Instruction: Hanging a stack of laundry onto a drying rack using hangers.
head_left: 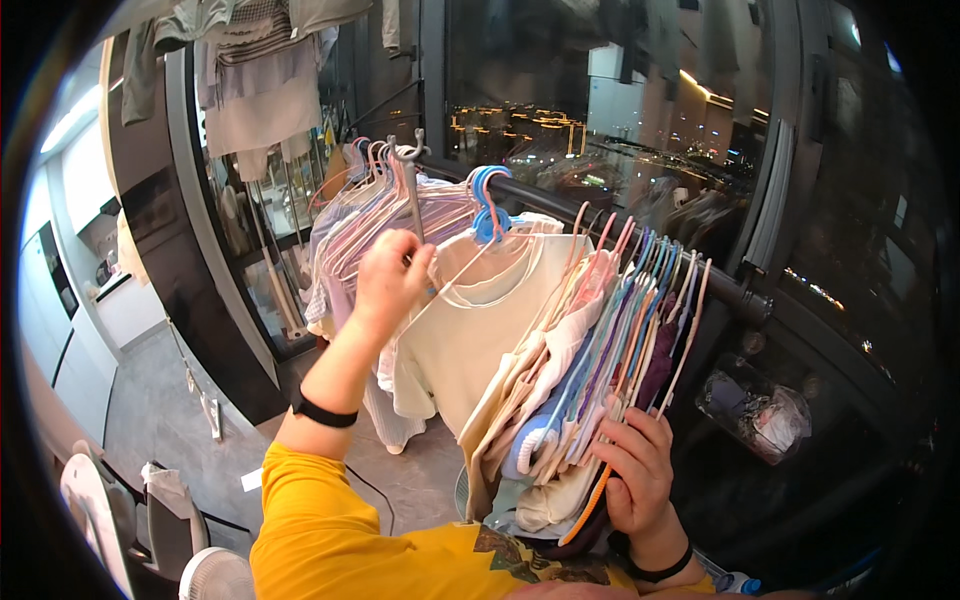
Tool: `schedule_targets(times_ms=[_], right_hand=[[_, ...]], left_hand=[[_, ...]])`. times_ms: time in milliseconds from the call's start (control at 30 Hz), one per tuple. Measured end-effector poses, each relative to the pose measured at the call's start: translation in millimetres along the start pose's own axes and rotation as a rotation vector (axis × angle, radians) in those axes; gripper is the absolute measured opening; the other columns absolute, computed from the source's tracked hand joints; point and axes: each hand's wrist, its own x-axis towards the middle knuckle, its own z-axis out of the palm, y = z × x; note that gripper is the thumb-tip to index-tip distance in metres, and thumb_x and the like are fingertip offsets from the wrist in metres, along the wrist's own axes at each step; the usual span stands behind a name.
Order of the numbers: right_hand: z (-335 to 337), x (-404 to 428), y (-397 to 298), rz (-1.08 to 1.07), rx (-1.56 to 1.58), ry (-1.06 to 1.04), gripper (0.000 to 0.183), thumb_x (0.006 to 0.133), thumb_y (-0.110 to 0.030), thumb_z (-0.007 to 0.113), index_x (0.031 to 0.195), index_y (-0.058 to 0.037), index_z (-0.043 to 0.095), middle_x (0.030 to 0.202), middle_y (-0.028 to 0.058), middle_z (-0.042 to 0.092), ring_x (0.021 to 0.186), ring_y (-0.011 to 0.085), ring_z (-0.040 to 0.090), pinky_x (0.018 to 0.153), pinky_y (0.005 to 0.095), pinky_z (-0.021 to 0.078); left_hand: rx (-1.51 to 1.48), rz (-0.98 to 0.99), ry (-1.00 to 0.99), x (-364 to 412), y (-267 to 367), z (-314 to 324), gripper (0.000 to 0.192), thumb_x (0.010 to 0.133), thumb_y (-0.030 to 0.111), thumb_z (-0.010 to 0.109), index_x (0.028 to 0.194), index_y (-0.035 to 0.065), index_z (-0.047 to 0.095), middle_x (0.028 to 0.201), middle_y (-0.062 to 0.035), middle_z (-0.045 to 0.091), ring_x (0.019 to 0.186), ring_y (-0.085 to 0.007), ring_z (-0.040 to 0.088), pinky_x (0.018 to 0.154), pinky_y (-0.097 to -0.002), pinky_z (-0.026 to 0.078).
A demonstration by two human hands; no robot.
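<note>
My left hand [390,281] is raised with curled fingers beside the grey forked pole [412,191]; whether it grips the shaft cannot be made out. Just right of it, a cream short-sleeved top [480,330] hangs on a pink hanger. My right hand [637,465] has its fingers curled over the lower ends of packed clothes hangers [686,337], its thumb near an orange hanger edge [589,506]. Those hangers carry garments in white, beige, blue and purple. Blue round-topped hangers [491,217] hang from the black rail [555,202], with lilac and white clothes [375,225] left of them.
Large dark windows [517,120] stand behind the rail. More clothes [262,97] hang overhead at upper left. A transparent container with cloth items [757,412] lies at lower right. Chairs [169,510] stand at lower left, and a dark cable [375,491] crosses the grey floor.
</note>
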Motion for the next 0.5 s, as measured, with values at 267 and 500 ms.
schedule_targets(times_ms=[267,500], right_hand=[[3,2,-4,0.016,-0.024,-0.004,0.034,0.096,-0.027,0.045,0.104,-0.0023,0.067,0.116,0.0151,0.064,0.116,0.0363,0.053,0.106,0.051,0.0317],[6,0,-10,0.046,-0.048,0.006,0.034,0.096,-0.026,0.044,0.105,-0.0018,0.067,0.117,0.0163,0.063,0.117,0.0382,0.052,0.106,0.0523,0.0316]], left_hand=[[-0.039,-0.248,-0.597,4,-3,7,0.037,0.084,0.035,0.069,0.096,0.0008,0.071,0.084,-0.014,0.071,0.074,-0.0243,0.067,0.069,-0.0371,0.052],[0.159,-0.084,-0.647,-20,85,38,0.036,0.088,0.034,0.055,0.075,0.0017,0.063,0.07,-0.0177,0.065,0.069,-0.0347,0.066,0.067,-0.0468,0.053]])
